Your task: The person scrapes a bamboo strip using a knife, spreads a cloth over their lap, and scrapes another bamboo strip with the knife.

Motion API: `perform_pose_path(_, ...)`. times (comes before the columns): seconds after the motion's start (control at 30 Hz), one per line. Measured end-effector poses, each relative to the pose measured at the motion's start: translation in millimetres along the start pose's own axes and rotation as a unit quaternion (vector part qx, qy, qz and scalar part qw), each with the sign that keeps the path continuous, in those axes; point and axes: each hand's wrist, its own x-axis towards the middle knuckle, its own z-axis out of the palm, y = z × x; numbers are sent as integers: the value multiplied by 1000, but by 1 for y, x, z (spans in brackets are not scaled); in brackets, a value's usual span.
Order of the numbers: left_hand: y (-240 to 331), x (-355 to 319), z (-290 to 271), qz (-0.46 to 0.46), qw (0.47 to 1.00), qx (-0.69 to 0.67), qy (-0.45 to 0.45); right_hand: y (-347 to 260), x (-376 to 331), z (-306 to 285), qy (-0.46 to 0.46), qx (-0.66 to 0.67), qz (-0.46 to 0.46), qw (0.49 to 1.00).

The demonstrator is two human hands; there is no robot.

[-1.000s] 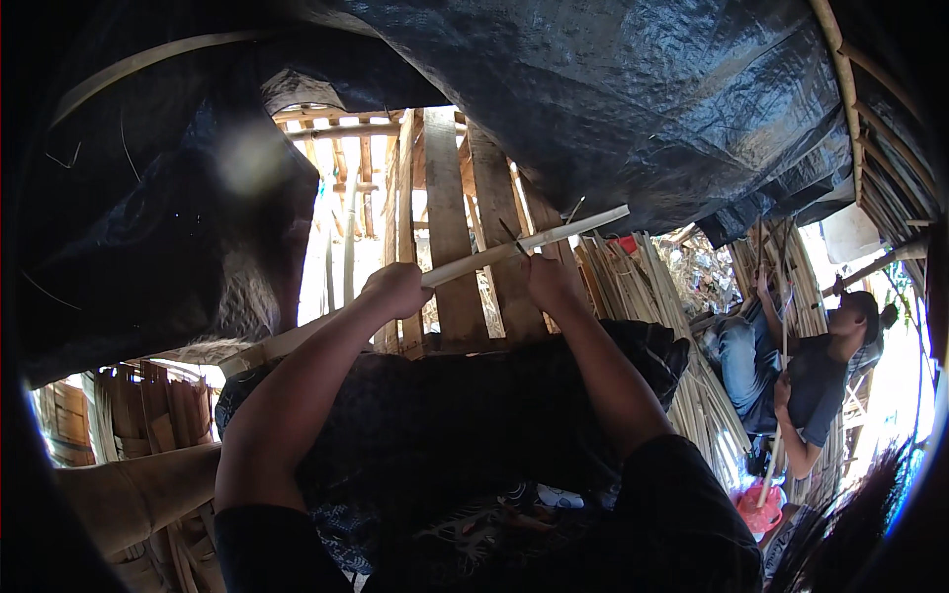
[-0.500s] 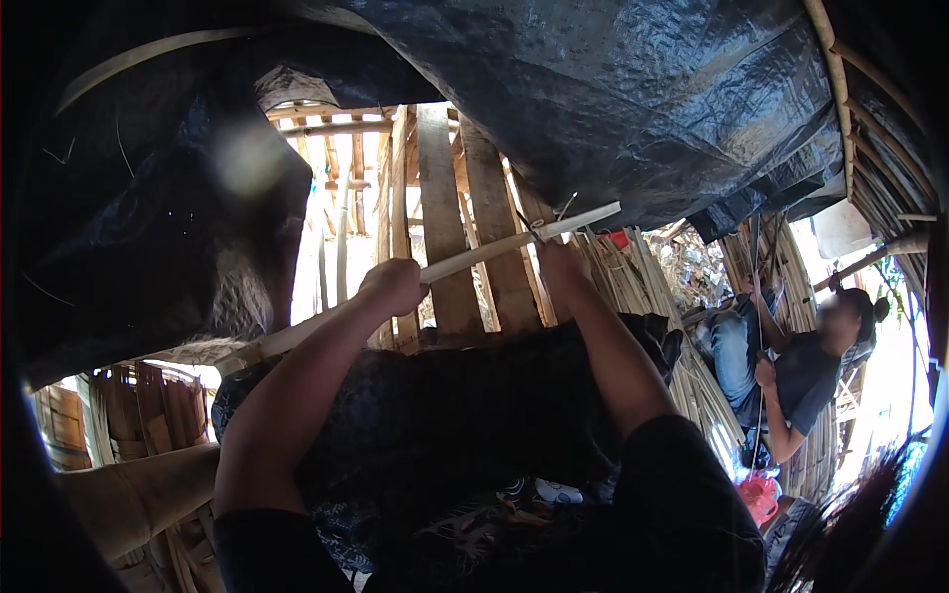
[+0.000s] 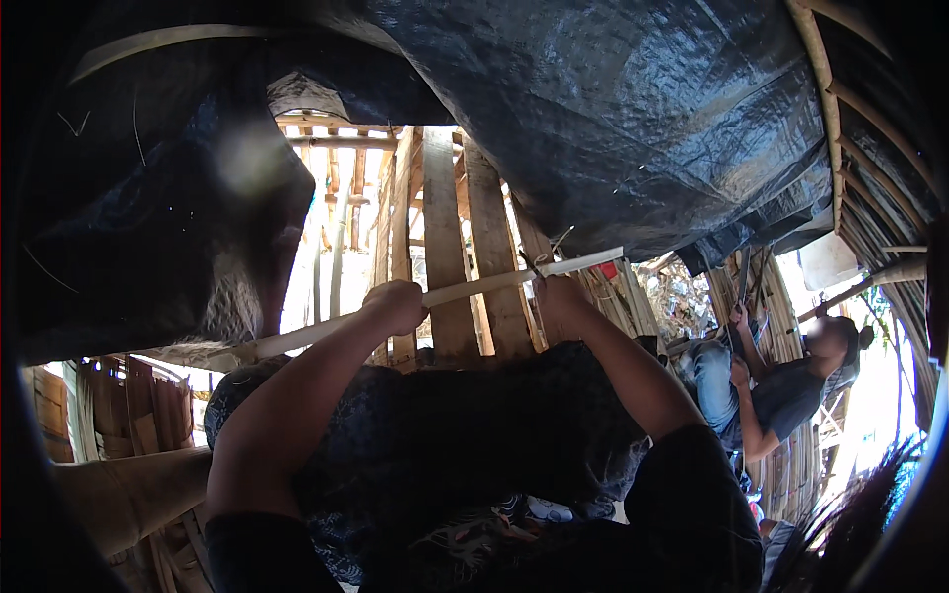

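A long pale bamboo strip (image 3: 474, 286) slants across in front of me, its far right end higher than its left. My left hand (image 3: 397, 305) is closed around its middle. Farther right, my right hand (image 3: 563, 299) is closed at the strip, gripping a thin dark knife-like blade (image 3: 530, 263) that shows just above the fingers against the strip. A small pale curl of shaving (image 3: 542, 258) stands beside the blade. The handle is hidden in my fist. Dark cloth (image 3: 445, 425) covers my lap under both forearms.
Upright wooden slats (image 3: 447, 247) stand beyond the strip. Dark plastic sheeting (image 3: 633, 119) hangs overhead and at the left. A thick bamboo pole (image 3: 129, 494) lies at lower left. At right another person (image 3: 791, 381) sits holding a thin upright piece, near bundled bamboo strips (image 3: 791, 474).
My view has shifted, so the surroundings sit lower. The bamboo strip slopes less steeply, its right end lower. Both hands keep their hold, and the shaving curl beside the blade has changed shape.
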Motion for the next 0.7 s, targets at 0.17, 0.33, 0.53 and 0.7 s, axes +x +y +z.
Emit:
perform_pose_path(0.17, 14, 4, -8, 3, 1000, -9, -20, 31, 12, 25, 97, 118, -69, 986)
perform_pose_path(0.33, 5, -2, -4, -9, 999, -38, -11, -32, -16, 6, 16, 150, -165, 975)
perform_pose_path(0.53, 1, 5, -2, -1, 1000, -17, 20, -62, -40, 9, -26, 139, -211, 967)
perform_pose_path(0.7, 7, 2, -11, -7, 998, 24, 60, -66, -51, 1, -6, 140, -219, 966)
